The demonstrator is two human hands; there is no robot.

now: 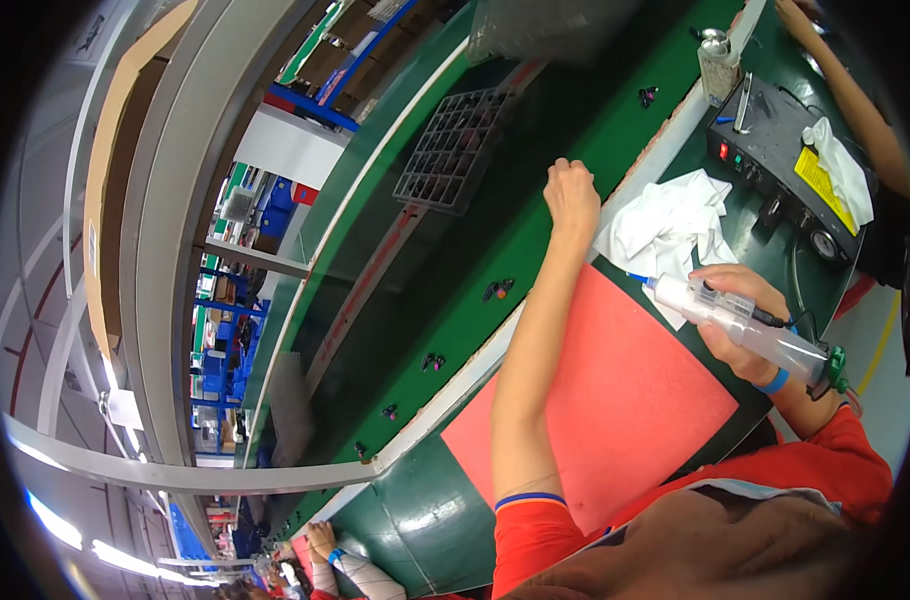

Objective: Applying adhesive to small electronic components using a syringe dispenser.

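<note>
My left hand (572, 195) reaches out over the green conveyor belt (545, 240). Its fingers are curled together, and whatever they hold, if anything, is hidden behind them. In my right hand (743, 318) is a clear glue dispensing syringe (780, 345), gripped around its barrel. A green cap with a hose closes its rear end, and the blue needle tip (637, 278) points left above a red mat (630, 380). Crumpled white cloth (670, 222) lies just beyond the tip. Small dark parts (497, 290) sit in clusters along the belt.
A black dispenser box (775, 150) with a gauge stands at right, tweezers on top, beside a bottle (717, 70). A gridded clear tray (453, 150) lies beyond the near belt strip. A co-worker's arm (855, 110) is at upper right; another person's hand (322, 540) shows at lower left.
</note>
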